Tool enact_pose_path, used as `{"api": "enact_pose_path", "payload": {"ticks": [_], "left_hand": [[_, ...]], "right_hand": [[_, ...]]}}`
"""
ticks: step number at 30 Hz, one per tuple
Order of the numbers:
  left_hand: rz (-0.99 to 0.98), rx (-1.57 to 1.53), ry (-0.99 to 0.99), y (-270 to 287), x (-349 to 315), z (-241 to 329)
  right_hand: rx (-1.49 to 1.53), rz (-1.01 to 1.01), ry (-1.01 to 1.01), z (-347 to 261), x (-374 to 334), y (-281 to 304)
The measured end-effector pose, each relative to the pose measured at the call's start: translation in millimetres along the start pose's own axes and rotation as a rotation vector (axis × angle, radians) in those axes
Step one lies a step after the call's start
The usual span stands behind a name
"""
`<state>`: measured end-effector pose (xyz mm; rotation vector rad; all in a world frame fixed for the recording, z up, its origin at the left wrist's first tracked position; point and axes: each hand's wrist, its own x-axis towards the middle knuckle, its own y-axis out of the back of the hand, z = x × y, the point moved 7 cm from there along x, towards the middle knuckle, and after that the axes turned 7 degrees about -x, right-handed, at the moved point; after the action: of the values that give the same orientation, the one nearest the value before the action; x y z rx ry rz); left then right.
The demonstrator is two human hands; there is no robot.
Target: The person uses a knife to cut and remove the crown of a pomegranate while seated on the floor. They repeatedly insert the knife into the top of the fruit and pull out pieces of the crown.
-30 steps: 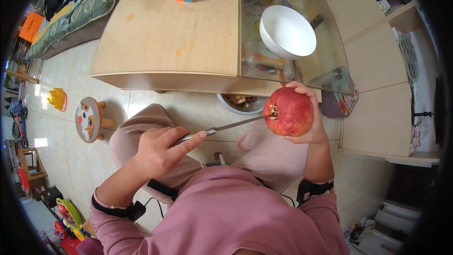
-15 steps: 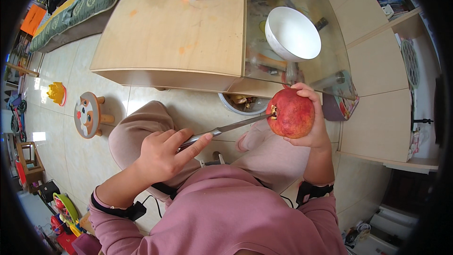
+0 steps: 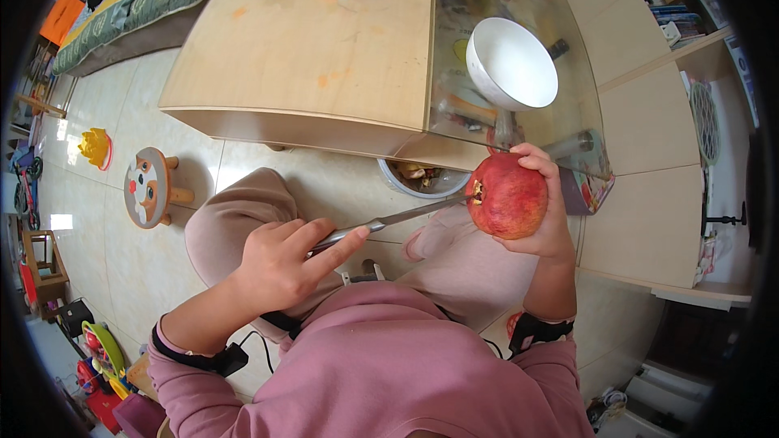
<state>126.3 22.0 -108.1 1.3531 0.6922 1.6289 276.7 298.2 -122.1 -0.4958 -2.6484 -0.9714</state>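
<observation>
Our left hand (image 3: pixel 276 264) clamps a knife (image 3: pixel 398 216) whose blade runs rightward, tip touching the crown of the pomegranate (image 3: pixel 507 196) that our right hand (image 3: pixel 545 219) grips above our lap.

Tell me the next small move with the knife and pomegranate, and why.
Probably press the steel knife in and score around the crown: its tip meets the crown end of the round red pomegranate, which the right hand grips, while the left hand holds the handle.

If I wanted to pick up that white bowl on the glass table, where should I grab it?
Probably grip the white bowl by its near rim, coming from above on the person's side: it stands upright and open, and that edge has nothing close around it.
</observation>
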Motion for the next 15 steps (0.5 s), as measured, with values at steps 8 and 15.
{"api": "enact_pose_path", "payload": {"ticks": [8,15], "left_hand": [[-0.009,-0.012,-0.001,0.1,1.4,1.2],[-0.031,0.035,0.038,-4.2,0.1,1.6]], "right_hand": [[0.013,0.002,0.006,-5.2,2.4,1.4],[0.055,0.074,-0.003,-0.6,-2.8,1.3]]}}
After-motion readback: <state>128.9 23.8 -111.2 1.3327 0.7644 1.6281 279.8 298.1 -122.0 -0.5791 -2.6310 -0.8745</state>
